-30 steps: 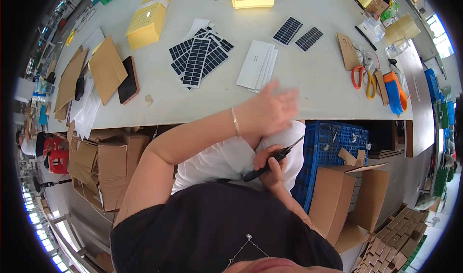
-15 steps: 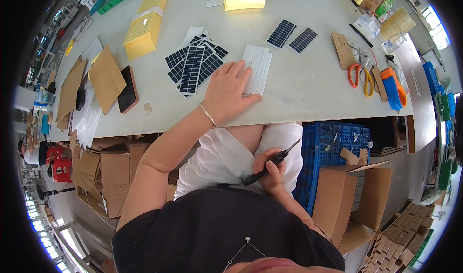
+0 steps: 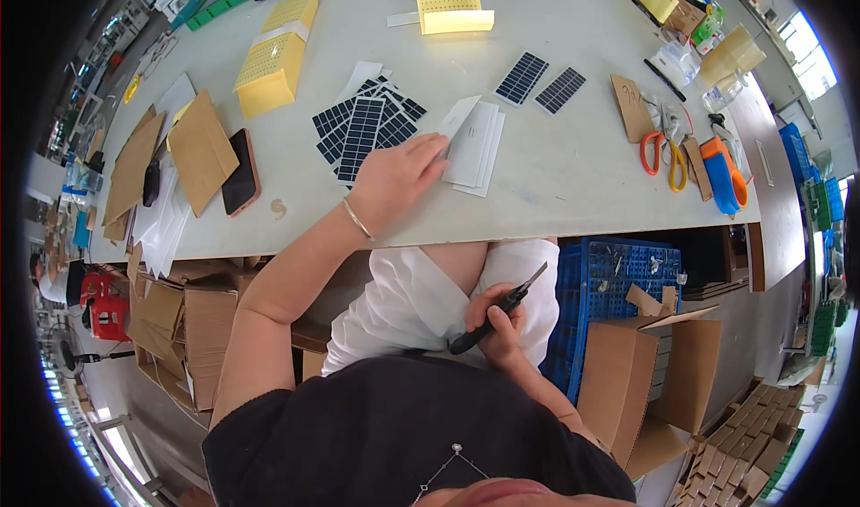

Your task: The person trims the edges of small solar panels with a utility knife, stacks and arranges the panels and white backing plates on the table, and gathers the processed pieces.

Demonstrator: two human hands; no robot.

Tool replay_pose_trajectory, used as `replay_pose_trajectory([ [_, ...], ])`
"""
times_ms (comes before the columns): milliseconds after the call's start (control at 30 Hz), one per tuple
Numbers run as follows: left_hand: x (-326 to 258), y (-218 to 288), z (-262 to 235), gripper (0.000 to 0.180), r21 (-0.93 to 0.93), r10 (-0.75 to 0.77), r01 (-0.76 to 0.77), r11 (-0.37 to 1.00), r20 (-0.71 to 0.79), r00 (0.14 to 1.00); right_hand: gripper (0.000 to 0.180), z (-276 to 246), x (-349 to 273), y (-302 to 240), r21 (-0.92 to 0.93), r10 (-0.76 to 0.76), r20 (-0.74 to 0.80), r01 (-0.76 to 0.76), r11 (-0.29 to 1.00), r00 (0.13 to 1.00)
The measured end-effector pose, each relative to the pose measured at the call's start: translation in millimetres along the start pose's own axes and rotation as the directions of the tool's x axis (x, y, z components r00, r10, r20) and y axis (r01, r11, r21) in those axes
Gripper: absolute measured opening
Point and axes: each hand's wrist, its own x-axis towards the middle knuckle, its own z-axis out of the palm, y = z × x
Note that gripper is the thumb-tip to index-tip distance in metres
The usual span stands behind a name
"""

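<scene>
My left hand reaches over the table, its fingers closed at the left edge of a white panel that tilts up from a fanned stack of white panels. Just left of that hand lies a loose pile of dark small solar panels, cell side up. Two more solar panels, a wider one and a narrower one, lie beyond the stack to the right. Down over my lap, my right hand grips a black-handled knife, its thin blade pointing up and right.
Yellow perforated sheets form a long bundle and a smaller folded piece. At left are cardboard pieces and a phone. Scissors and a blue-orange tape dispenser lie at right. Below stand a blue crate and an open carton.
My left hand has drawn back left from lying flat on the white stack, and one panel's edge now tilts up at its fingers. The knife hand stays nearly in place.
</scene>
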Motion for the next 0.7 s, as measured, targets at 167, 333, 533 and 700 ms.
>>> replay_pose_trajectory([
  [167, 4, -12, -15, 0.019, -0.473, -0.481, 0.402, 0.784, -0.052, 0.875, 0.027, 6, 1, 0, -0.078, 0.016, -0.024, -0.018, 0.997, 1.000],
  [333, 12, -37, -18, 0.010, -0.832, -0.698, 0.383, 0.401, -0.007, 0.716, 0.025, 10, 3, -5, -0.146, 0.099, -0.029, -0.102, 0.984, 0.995],
  [533, 24, -28, -28, 0.017, -0.961, -0.700, 0.130, -0.243, 0.267, 0.662, 0.018, 41, 32, -28, -0.456, 0.137, 0.093, -0.080, 0.886, 0.986],
  [700, 32, -15, -22, 0.026, -0.867, -0.535, 0.303, -0.397, 0.486, 0.691, 0.018, 77, 93, -65, -0.659, 0.131, 0.066, -0.055, 0.750, 0.989],
])
